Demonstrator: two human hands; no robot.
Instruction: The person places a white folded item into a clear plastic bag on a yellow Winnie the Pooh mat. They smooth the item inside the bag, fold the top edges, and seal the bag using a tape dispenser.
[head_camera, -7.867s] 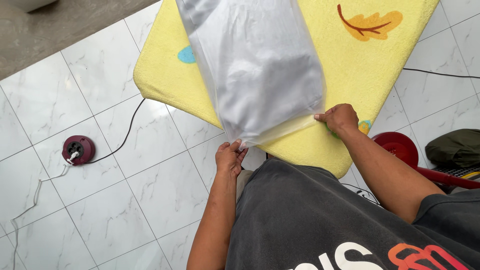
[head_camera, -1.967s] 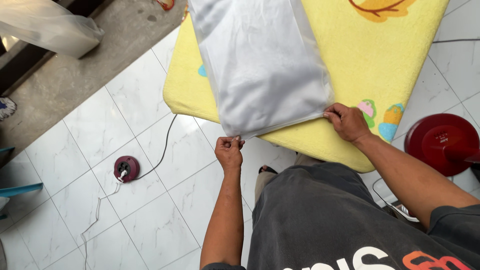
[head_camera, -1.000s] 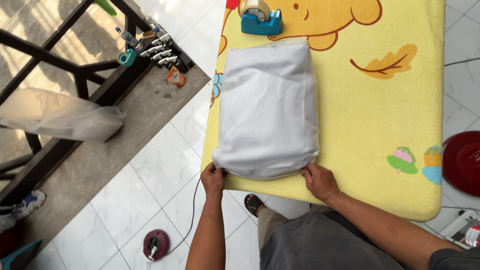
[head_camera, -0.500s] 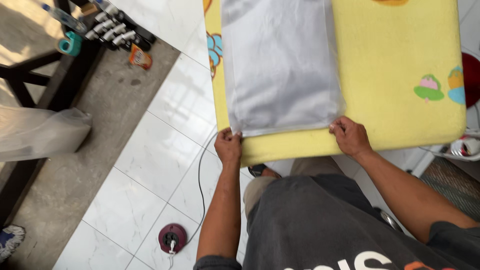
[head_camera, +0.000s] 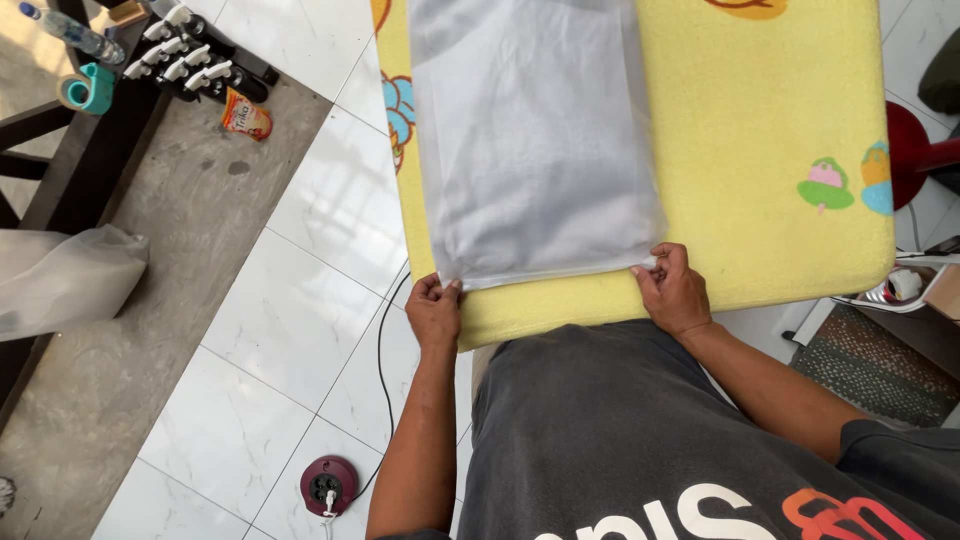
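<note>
head view, looking down: folded white cloth in clear plastic bag (head_camera: 535, 140) laid flat on yellow padded bench (head_camera: 760, 110) printed with cartoon figures, open mouth of bag toward body and lying just inside near edge of bench. left hand (head_camera: 434, 312) at near left corner of bag, grip closed, fingertips pinched on film at corner. right hand (head_camera: 674, 290) at near right corner, grip likewise pinched on edge of film, palm resting on bench padding. hands set well apart, one to each corner, judged so that mouth of bag stays taut and straight along bench edge; flat lie of bag judged to keep cloth inside smooth and square. dark grey shirt with printed lettering (head_camera: 660, 440) filling lower frame, pressed close to bench. white tiled floor (head_camera: 250, 420) to left, with round maroon cable reel (head_camera: 329, 485) and black cord running up toward bench. farther left, grey concrete strip bearing dark frame, row of black spray bottles with white triggers (head_camera: 195, 55), teal tape dispenser (head_camera: 88, 88), small orange packet (head_camera: 246, 115), and pale plastic sack (head_camera: 65, 280). red stool (head_camera: 915, 150) partly seen at right edge, beside bench.
</note>
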